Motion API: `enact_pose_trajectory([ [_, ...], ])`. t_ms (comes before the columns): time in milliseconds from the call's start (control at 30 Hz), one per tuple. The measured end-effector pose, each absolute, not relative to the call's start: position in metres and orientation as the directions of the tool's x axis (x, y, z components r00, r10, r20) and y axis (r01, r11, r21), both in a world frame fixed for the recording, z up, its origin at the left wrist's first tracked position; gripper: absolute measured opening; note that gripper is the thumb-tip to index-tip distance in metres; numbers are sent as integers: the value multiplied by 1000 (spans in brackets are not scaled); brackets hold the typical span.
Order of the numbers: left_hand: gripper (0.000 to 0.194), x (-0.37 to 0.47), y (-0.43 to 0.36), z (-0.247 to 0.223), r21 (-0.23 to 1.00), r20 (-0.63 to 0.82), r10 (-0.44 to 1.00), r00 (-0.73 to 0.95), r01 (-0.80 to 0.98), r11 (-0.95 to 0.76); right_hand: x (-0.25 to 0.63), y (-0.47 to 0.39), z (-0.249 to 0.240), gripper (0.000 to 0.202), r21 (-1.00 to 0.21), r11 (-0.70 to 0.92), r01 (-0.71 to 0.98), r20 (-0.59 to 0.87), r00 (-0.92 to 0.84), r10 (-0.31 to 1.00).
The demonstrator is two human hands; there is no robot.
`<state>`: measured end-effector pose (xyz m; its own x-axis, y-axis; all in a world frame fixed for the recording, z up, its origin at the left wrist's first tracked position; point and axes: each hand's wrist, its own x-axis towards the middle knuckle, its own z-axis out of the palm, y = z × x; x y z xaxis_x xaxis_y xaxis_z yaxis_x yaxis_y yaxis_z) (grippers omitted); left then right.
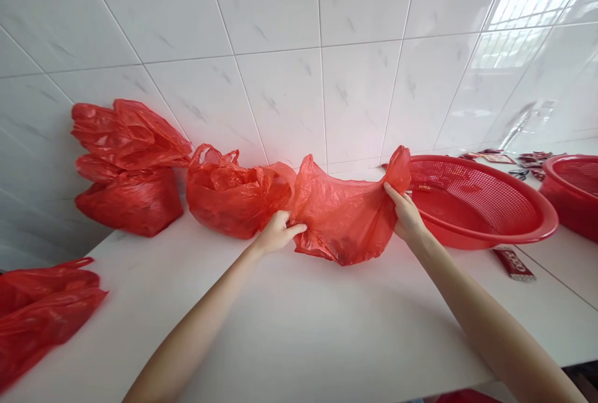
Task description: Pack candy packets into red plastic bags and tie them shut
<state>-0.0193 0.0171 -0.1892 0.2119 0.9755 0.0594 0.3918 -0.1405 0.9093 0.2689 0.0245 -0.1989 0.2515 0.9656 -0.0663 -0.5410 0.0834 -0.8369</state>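
Note:
A thin red plastic bag (pixel 348 219) is stretched out between my two hands, over the white countertop. My left hand (pixel 279 233) pinches its left side, thumb pointing right. On the other side my right hand (pixel 405 213) grips the bag's upper right edge, close to the rim of a red mesh basket (pixel 523 235). Something darker shows faintly through the bag's lower part; I cannot make out what. Just left of the held bag sits a filled red plastic bag (pixel 228 203) with loose, crumpled handles.
Stacked red bags (pixel 133 197) stand in the left corner against the tiled wall. Another red bag (pixel 42 316) lies front left. A dark red packet (pixel 514 264) is below the basket. A second red basket (pixel 572 203) and small packets (pixel 532 159) are at right.

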Motion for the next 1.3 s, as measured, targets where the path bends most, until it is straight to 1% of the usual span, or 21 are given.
enact_pose_trajectory([
  [33,32,-22,18,-192,892,42,979,198,435,-126,268,24,-199,33,-833,80,-548,-58,229,972],
  [100,23,-27,20,-195,871,0,976,219,479,-107,265,23,-199,35,-826,72,-559,-46,193,980],
  [133,16,-28,20,-194,876,-17,969,248,470,-106,263,22,-199,36,-824,69,-563,-44,185,982],
  [167,16,-29,21,-191,890,-22,959,281,443,-109,262,22,-199,37,-824,65,-563,-45,180,983],
  [267,43,-26,26,-176,958,29,940,339,259,-123,259,20,-198,41,-833,60,-550,-40,168,985],
  [333,53,-20,32,-165,986,83,940,330,107,-124,259,19,-198,42,-840,57,-539,-36,161,986],
  [400,51,-12,40,-154,992,116,950,291,8,-123,258,19,-197,43,-844,58,-533,-31,157,987],
  [467,42,-3,48,-146,989,149,961,233,-42,-143,257,18,-197,42,-850,67,-522,-11,145,989],
  [533,37,4,54,-138,982,188,966,177,-70,-178,257,18,-195,40,-861,85,-502,33,111,993],
  [667,36,5,59,-122,950,309,946,95,-79,-302,259,17,-187,36,-874,134,-468,126,48,991],
  [767,34,-3,56,-106,914,404,911,78,-61,-400,262,15,-176,33,-888,184,-422,206,-8,978],
  [867,36,-10,50,-94,909,415,902,118,-14,-417,264,16,-164,31,-888,236,-395,275,-45,960],
  [967,37,-11,44,-87,906,416,899,134,20,-422,263,19,-155,27,-858,263,-442,330,-81,941],
  [1033,38,-9,40,-85,905,420,899,123,14,-425,261,22,-150,24,-809,250,-531,360,-112,926],
  [1100,39,-7,38,-83,917,398,911,105,-10,-399,258,24,-144,25,-751,222,-622,359,-103,928],
  [1167,40,-6,37,-81,934,357,929,102,-34,-356,255,24,-138,28,-725,200,-658,334,-82,939],
  [1233,42,-6,36,-79,945,328,935,134,-43,-325,251,23,-133,31,-761,163,-628,294,-110,949],
  [1300,44,-6,35,-76,942,334,924,188,-47,-331,244,21,-130,35,-827,107,-553,228,-154,962],
])
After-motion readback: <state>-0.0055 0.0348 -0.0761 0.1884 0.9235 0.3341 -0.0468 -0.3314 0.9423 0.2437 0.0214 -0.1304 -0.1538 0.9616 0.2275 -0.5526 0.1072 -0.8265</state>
